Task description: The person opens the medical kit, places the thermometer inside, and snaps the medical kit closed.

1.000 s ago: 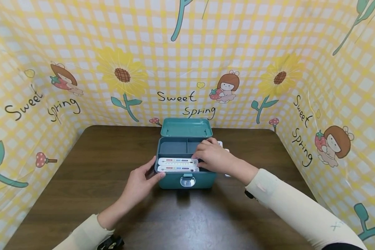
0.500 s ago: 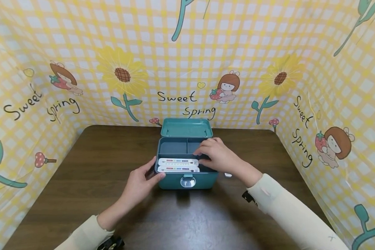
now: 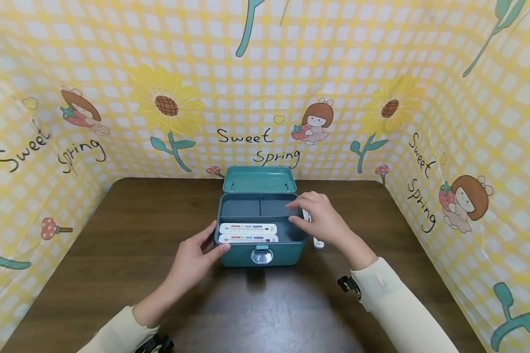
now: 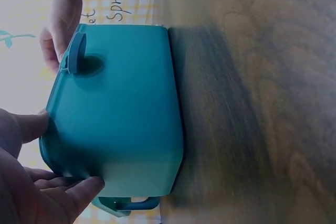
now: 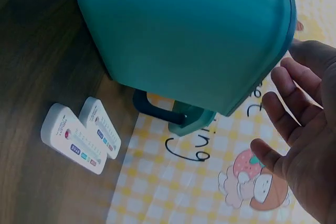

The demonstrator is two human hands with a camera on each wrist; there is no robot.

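Note:
A teal storage box (image 3: 236,257) stands on the table, its lid (image 3: 259,179) raised at the back. Two white thermometers (image 3: 247,228) with printed scales lie side by side in the left part of its front compartment. My left hand (image 3: 193,262) grips the box's front left corner, thumb at the front rim and fingers along the left wall. Over the right end of the box is my right hand (image 3: 324,218), fingers loosely bent and holding nothing. Two more thermometers (image 5: 76,137) rest on the table beside the right wall, partly hidden by that hand in the head view.
A divider (image 3: 260,205) splits the box's back compartment. The front clasp (image 3: 262,256) hangs down, and a handle (image 5: 157,111) shows on the lid. Yellow checked cloth (image 3: 247,98) surrounds the brown wooden table (image 3: 137,220) on the back and both sides.
My right hand has drawn away rightward from the thermometers in the box, its fingers spreading. The left hand keeps its hold on the corner. The head view has shifted slightly.

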